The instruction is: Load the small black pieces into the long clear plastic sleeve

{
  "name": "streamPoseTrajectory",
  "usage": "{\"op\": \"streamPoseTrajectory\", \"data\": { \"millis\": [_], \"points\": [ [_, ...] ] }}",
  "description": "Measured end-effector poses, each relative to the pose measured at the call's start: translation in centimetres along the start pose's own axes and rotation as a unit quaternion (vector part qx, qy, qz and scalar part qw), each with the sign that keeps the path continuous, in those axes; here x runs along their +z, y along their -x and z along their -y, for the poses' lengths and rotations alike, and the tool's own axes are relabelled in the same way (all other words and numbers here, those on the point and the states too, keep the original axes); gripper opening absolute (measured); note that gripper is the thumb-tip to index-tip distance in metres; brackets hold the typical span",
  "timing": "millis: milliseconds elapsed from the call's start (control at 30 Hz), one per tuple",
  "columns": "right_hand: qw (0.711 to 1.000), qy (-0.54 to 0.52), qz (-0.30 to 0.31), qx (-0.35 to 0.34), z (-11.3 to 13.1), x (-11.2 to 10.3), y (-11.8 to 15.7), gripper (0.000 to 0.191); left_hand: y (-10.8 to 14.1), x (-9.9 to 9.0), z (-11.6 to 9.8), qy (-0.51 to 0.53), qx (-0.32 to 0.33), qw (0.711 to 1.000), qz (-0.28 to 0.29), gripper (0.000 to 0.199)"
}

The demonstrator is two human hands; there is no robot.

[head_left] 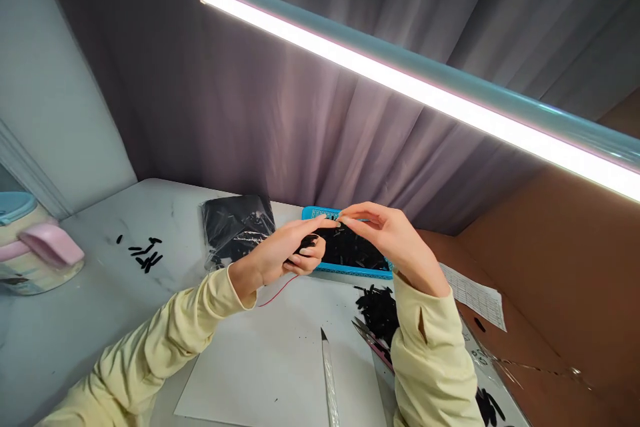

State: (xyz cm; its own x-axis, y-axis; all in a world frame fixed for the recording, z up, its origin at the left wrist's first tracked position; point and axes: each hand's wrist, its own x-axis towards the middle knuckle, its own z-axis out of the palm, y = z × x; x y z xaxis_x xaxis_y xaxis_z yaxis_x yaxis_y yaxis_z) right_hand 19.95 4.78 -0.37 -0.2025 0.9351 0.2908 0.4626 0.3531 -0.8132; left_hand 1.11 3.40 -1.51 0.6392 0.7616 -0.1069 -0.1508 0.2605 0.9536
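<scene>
My left hand (295, 250) is raised above the table, its lower fingers curled round a small black piece (307, 241), partly hidden by the fingers. Its thumb and index finger stretch toward the right. There my right hand (377, 223) meets them, thumb and fingertips pinched together; what the pinch holds is too small to make out. A red thread (280, 290) trails below the left hand. Just beyond both hands sits a blue basket (357, 272) filled with small black strips (350, 247).
A craft knife (329, 373) lies on a white board (270, 373). Scissors (370, 337) rest beside a black heap (377, 310). A black packet (237, 223) lies behind my left arm, loose strips (147, 257) and a pink-handled container (37, 247) at left. A lamp (400, 80) hangs overhead.
</scene>
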Motion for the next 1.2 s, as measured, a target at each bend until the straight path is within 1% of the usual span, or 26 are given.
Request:
{"op": "streamPoseTrajectory", "data": {
  "millis": [33,67,133,200,267,367,467,567,700,767,800,867,933,1000,1100,1200],
  "points": [
    [1.0,0.013,0.017,-0.023,1.1,0.4,0.7,0.012,0.1,0.0,0.1,-0.003,-0.004,1.0,0.004,0.044],
    [0.999,0.03,0.02,-0.039,1.9,0.9,1.2,0.011,0.2,0.0,0.2,-0.007,-0.006,1.0,0.008,0.047],
    [0.995,0.063,0.014,-0.073,2.7,1.8,1.9,0.009,0.3,0.1,0.3,-0.012,-0.006,1.0,0.016,0.046],
    [0.993,0.065,0.004,-0.097,2.6,2.5,2.2,0.007,0.5,0.2,0.3,-0.008,0.003,1.0,0.021,0.04],
    [0.994,0.025,0.003,-0.106,2.1,2.9,2.4,0.006,0.6,0.5,0.3,-0.001,0.011,1.0,0.027,0.033],
    [0.994,-0.034,-0.004,-0.101,1.8,3.5,2.8,0.006,0.7,0.7,0.4,-0.005,0.033,0.999,0.025,0.031],
    [0.994,-0.045,-0.035,-0.096,2.1,4.2,3.3,0.003,0.8,0.7,0.5,-0.018,0.047,0.998,0.022,0.03],
    [0.991,-0.049,-0.068,-0.103,2.2,4.8,3.6,0.01,1.0,0.7,0.4,-0.028,0.047,0.998,0.021,0.031],
    [0.979,-0.019,-0.122,-0.163,2.4,4.7,3.8,0.014,1.6,0.8,-0.2,-0.048,0.036,0.998,0.022,0.033],
    [0.972,0.007,-0.132,-0.193,2.7,4.4,3.9,0.014,1.8,1.0,-0.4,-0.048,0.042,0.998,0.023,0.03],
    [0.972,0.016,-0.125,-0.199,2.9,4.3,4.0,0.012,1.9,1.0,-0.5,-0.042,0.047,0.998,0.022,0.029],
    [0.976,0.019,-0.092,-0.197,3.1,4.1,4.2,0.009,1.9,1.1,-0.4,-0.029,0.054,0.998,0.02,0.027],
    [0.982,0.008,-0.052,-0.182,3.2,4.0,4.2,0.008,1.8,1.1,-0.2,-0.024,0.048,0.998,0.022,0.027],
    [0.986,-0.006,-0.027,-0.165,3.1,4.0,4.2,0.006,1.7,1.1,0.0,-0.029,0.036,0.998,0.03,0.027],
    [0.988,-0.024,-0.02,-0.149,2.8,4.1,4.2,0.006,1.7,1.1,0.1,-0.048,0.024,0.998,0.041,0.03],
    [0.987,-0.008,-0.032,-0.156,2.9,4.1,4.2,0.008,1.9,1.1,0.0,-0.059,0.013,0.997,0.042,0.035]
  ]
}}
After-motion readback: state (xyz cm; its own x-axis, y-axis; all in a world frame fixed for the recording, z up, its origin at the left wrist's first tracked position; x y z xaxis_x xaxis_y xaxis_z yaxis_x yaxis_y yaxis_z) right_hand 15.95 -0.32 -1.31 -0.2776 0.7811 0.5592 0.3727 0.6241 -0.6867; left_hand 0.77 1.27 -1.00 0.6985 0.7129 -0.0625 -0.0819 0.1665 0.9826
